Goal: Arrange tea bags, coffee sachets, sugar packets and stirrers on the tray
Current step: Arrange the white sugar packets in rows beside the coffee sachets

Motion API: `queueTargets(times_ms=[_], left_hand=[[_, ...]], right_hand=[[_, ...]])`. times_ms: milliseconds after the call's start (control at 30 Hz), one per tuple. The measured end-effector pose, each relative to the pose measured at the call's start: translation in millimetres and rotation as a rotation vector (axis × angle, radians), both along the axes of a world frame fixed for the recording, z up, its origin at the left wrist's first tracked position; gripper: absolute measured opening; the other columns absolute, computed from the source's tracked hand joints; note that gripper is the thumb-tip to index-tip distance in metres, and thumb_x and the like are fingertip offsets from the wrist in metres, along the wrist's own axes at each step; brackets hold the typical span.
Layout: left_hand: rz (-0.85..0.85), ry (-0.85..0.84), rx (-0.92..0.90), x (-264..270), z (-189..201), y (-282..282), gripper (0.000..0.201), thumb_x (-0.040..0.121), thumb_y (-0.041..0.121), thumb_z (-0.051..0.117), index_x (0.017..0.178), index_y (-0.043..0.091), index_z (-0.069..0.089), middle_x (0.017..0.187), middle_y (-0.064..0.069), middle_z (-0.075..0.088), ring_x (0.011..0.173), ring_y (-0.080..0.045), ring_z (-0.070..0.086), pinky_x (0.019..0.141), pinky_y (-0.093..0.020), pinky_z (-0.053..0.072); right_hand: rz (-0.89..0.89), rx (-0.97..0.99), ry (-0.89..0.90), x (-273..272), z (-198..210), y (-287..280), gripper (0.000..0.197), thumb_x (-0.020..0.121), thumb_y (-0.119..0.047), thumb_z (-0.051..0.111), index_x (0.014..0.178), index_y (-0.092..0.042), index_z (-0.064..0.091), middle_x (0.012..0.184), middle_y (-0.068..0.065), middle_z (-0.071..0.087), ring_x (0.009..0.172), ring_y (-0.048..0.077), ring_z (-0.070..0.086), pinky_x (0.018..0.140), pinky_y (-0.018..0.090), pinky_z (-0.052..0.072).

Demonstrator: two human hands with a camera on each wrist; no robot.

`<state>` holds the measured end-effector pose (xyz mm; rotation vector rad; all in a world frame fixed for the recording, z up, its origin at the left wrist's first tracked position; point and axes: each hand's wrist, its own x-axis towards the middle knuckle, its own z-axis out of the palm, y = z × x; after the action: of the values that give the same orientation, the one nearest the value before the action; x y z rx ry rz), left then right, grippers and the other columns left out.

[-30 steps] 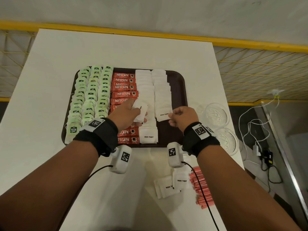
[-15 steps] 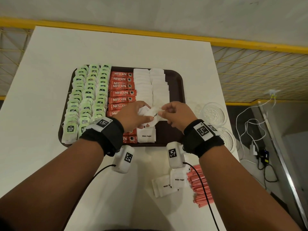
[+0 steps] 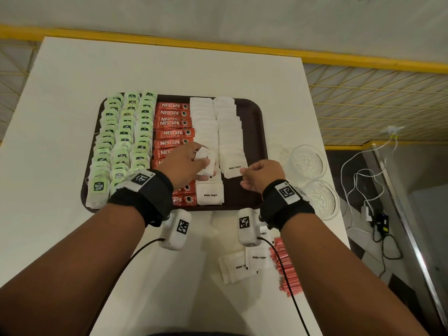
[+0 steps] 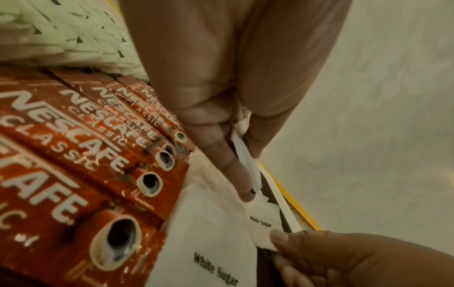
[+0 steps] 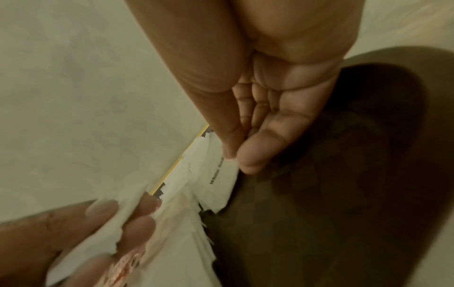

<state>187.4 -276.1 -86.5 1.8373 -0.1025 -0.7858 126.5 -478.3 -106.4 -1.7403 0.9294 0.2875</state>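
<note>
White sugar packets (image 3: 206, 163) in left hand (image 3: 186, 163) (bunched); right hand (image 3: 261, 174) pinches another (image 3: 234, 167).

A dark brown tray (image 3: 252, 112) is set on the table. Green tea bags (image 3: 121, 141) are laid in three overlapping rows on its left side, red coffee sachets (image 3: 173, 133) in one column beside them, then white sugar packets (image 3: 228, 132) in two columns. More white sugar packets (image 3: 242, 265) and red stirrers (image 3: 282, 265) are left off the tray, near the table's front edge.
</note>
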Motion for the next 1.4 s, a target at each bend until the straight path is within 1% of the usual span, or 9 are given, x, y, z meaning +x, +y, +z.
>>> queueTargets(times_ms=[200,333,467,633,867,1000,1100,1233,1400], left_hand=[[-0.005,-0.035,0.057,-7,4,-2,0.036,0.090,0.014,0.069,0.122,0.011,0.053,0.104,-0.006,0.069,0.086,-0.018,0.072,0.066,-0.030,0.062],[-0.075,-0.096,0.090,-11,8,-6,0.034,0.087,0.017,0.073,0.116,0.018,0.055,0.097,0.000,0.068,0.079,-0.014,0.071,0.061,-0.026,0.060],[-0.179,-0.173,0.136,-15,9,-14,0.037,0.085,0.026,0.076,0.117,0.024,0.058,0.095,0.005,0.063,0.072,-0.015,0.070,0.054,-0.020,0.056],[-0.143,-0.184,0.108,-16,6,-16,0.035,0.088,0.027,0.071,0.120,0.023,0.055,0.104,0.002,0.069,0.076,-0.012,0.072,0.057,-0.021,0.056],[-0.108,-0.265,0.141,-23,10,-4,0.019,0.098,0.030,0.055,0.116,0.021,0.056,0.096,0.006,0.069,0.077,-0.013,0.067,0.067,-0.032,0.056],[-0.157,-0.327,0.178,-29,10,-4,0.014,0.099,0.030,0.053,0.110,0.023,0.058,0.089,0.009,0.069,0.070,-0.008,0.063,0.059,-0.020,0.046],[-0.209,-0.355,0.201,-36,12,-3,0.012,0.099,0.029,0.053,0.106,0.022,0.060,0.087,0.009,0.068,0.073,-0.007,0.062,0.064,-0.022,0.048],[-0.401,-0.366,0.278,-55,11,1,0.014,0.098,0.035,0.053,0.104,0.026,0.062,0.092,0.010,0.065,0.080,-0.007,0.060,0.068,-0.023,0.048],[-0.642,-0.418,0.381,-98,8,-7,0.025,0.096,0.045,0.053,0.100,0.022,0.063,0.097,0.006,0.060,0.083,-0.009,0.056,0.077,-0.030,0.050]], right_hand=[[0.183,-0.236,0.082,4,-3,2,0.026,0.075,-0.031,0.081,0.081,-0.015,0.061,0.083,0.007,0.072,0.079,0.025,0.072,0.078,0.043,0.059],[0.234,-0.267,-0.112,-2,18,9,0.029,0.088,-0.042,0.067,0.097,-0.016,0.061,0.087,0.002,0.068,0.063,0.013,0.064,0.048,0.018,0.049],[0.395,-0.063,-0.204,-8,31,17,0.016,0.088,-0.028,0.070,0.098,-0.016,0.067,0.085,0.002,0.070,0.067,0.011,0.065,0.062,0.023,0.056],[0.119,0.115,-0.191,-17,20,9,0.012,0.088,-0.007,0.069,0.098,-0.004,0.064,0.088,0.014,0.071,0.071,0.018,0.070,0.069,0.026,0.060],[-0.001,-0.004,-0.047,-17,3,10,0.014,0.087,-0.013,0.071,0.098,-0.009,0.062,0.084,0.006,0.070,0.074,0.019,0.074,0.078,0.036,0.061],[0.102,-0.184,0.013,-12,-1,11,0.018,0.085,-0.026,0.074,0.088,-0.014,0.060,0.077,0.004,0.073,0.068,0.018,0.074,0.080,0.040,0.060],[0.181,-0.305,0.048,-16,4,9,0.025,0.085,-0.035,0.072,0.091,-0.016,0.058,0.080,0.003,0.073,0.070,0.019,0.073,0.080,0.040,0.059],[0.274,-0.337,-0.039,-41,30,2,0.016,0.087,-0.028,0.070,0.088,-0.016,0.059,0.081,0.003,0.068,0.062,0.014,0.069,0.062,0.027,0.056],[0.668,-0.456,0.046,-104,48,-11,0.021,0.079,-0.028,0.078,0.095,-0.023,0.064,0.091,-0.005,0.064,0.078,0.009,0.058,0.076,0.028,0.049]])
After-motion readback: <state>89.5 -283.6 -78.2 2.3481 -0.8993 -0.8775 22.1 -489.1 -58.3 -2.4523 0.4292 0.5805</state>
